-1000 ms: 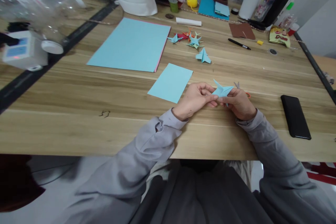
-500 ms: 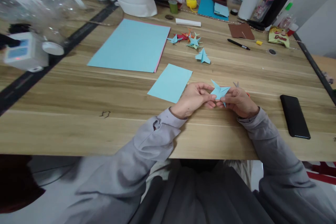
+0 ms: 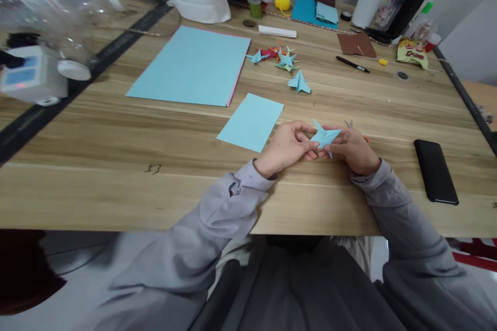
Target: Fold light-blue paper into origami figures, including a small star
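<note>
A small light-blue folded paper figure (image 3: 324,136) with pointed flaps is held just above the wooden table (image 3: 116,165). My left hand (image 3: 287,146) pinches its left side with thumb and fingers. My right hand (image 3: 353,150) pinches its right side, fingers closed on the paper. Both wrists rest near the table's front edge. A light-blue paper rectangle (image 3: 251,121) lies flat just left of my left hand. Grey scissor tips (image 3: 350,124) poke out behind my right hand.
A large light-blue sheet (image 3: 190,67) lies further back. Several folded paper figures (image 3: 281,57) and one blue one (image 3: 298,82) sit mid-table. A black phone (image 3: 435,170) lies right, a black pen (image 3: 352,64) beyond. Clutter, bottles and a white device (image 3: 27,75) line the back and left.
The folded figure has turned slightly between my fingers, and both hands have drawn a little closer together. Nothing else on the table has moved.
</note>
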The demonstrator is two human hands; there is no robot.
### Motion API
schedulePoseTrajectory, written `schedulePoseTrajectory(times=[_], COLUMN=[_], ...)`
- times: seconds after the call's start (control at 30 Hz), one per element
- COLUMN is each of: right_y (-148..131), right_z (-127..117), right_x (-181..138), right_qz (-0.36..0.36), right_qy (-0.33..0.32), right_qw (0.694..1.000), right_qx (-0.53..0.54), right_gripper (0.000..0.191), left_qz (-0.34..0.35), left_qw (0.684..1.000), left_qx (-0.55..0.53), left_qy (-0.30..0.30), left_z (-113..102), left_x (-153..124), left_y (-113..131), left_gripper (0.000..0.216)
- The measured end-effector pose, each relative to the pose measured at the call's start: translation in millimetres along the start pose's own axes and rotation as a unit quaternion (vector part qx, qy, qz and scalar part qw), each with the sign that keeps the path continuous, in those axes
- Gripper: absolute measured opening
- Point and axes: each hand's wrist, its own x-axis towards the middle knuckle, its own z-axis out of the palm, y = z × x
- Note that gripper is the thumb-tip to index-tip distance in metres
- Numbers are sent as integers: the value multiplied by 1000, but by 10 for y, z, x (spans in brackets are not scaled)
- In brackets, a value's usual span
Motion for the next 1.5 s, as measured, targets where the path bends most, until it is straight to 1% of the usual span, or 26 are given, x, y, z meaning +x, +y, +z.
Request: schedulePoseTrajectory(times=[0.13, 0.2, 0.27, 0.37, 0.47, 0.67, 1.0, 1.17, 1.37, 1.5], right_y=[-36, -50, -61, -73, -73, -38, -12, -15, 2, 6], right_z=[13, 18, 20, 21, 25, 14, 22, 24, 35, 35], right_x=[-23, -29, -31, -31, -28, -9, 1, 0, 13, 15], right_qz=[7, 3, -2, -1, -8, -40, -75, -77, -84, -79], right_qy=[25, 22, 11, 10, 24, 16, 7, -1, 24, 32], right_qw=[999, 999, 1000, 1000, 1000, 999, 997, 996, 995, 995], right_qx=[24, 29, 26, 15, 9, -5, -30, -47, -53, -50], right_gripper=[71, 68, 60, 41, 35, 38, 38, 41, 55, 55], left_qz=[3, 16, 24, 32, 36, 40, 11, 6, 4, -2], left_qw=[1000, 999, 999, 998, 998, 998, 998, 996, 998, 997], left_qx=[-24, -29, -34, -38, -36, -33, -68, -91, -70, -70], left_qy=[-7, 0, 10, 26, 36, 27, 2, -12, 1, 12], left_z=[-34, -39, -38, -30, -27, -23, 16, 1, 17, 21], left_x=[26, 35, 40, 40, 35, 29, 39, 31, 30, 25], left_y=[-33, -39, -38, -24, -3, -11, -55, -45, -40, -36], left_gripper=[29, 30, 32, 32, 30, 29, 36, 39, 38, 42])
